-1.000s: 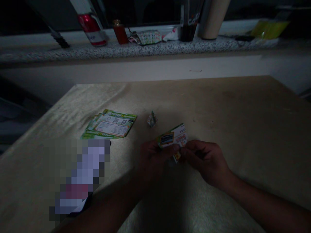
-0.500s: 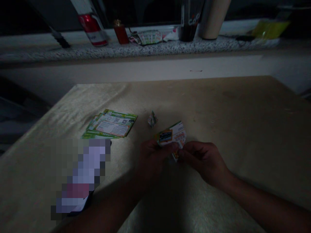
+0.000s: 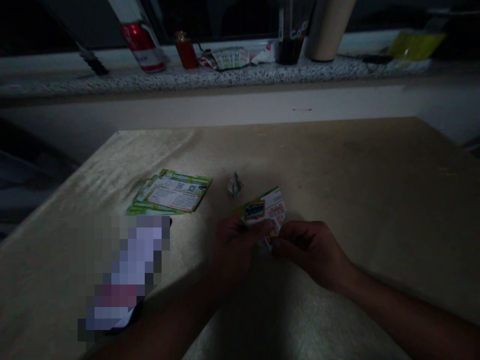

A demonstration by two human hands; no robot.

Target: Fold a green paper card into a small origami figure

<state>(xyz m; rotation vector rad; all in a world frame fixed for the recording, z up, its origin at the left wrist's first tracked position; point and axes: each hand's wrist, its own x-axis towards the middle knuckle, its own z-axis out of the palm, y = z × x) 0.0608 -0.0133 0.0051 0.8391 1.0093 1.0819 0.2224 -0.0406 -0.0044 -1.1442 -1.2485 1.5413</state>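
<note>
Between my hands, just above the table, is a printed paper flyer (image 3: 275,202), white with green and orange print and partly folded. My left hand (image 3: 238,242) grips it from the left, thumb lying across its face. At its lower right edge, the fingertips of my right hand (image 3: 311,252) are pinched on the paper. Fingers cover the lower part of the flyer, so the fold there is hard to make out. A small folded paper piece (image 3: 235,185) stands on the table beyond my left hand. To the left lies a fanned stack of similar flyers (image 3: 180,190).
A phone (image 3: 131,265), blurred by pixels, lies on the table (image 3: 356,175) by my left forearm. On the granite sill (image 3: 232,75) behind stand a red can (image 3: 144,47), a small reddish bottle (image 3: 186,50), crumpled wrappers (image 3: 228,58), a glass of dark drink (image 3: 290,47) and a beige cylinder (image 3: 332,32).
My right hand's fingertips have slid slightly down and left along the flyer's lower edge. My left hand keeps its hold, and the flyer has barely shifted.
</note>
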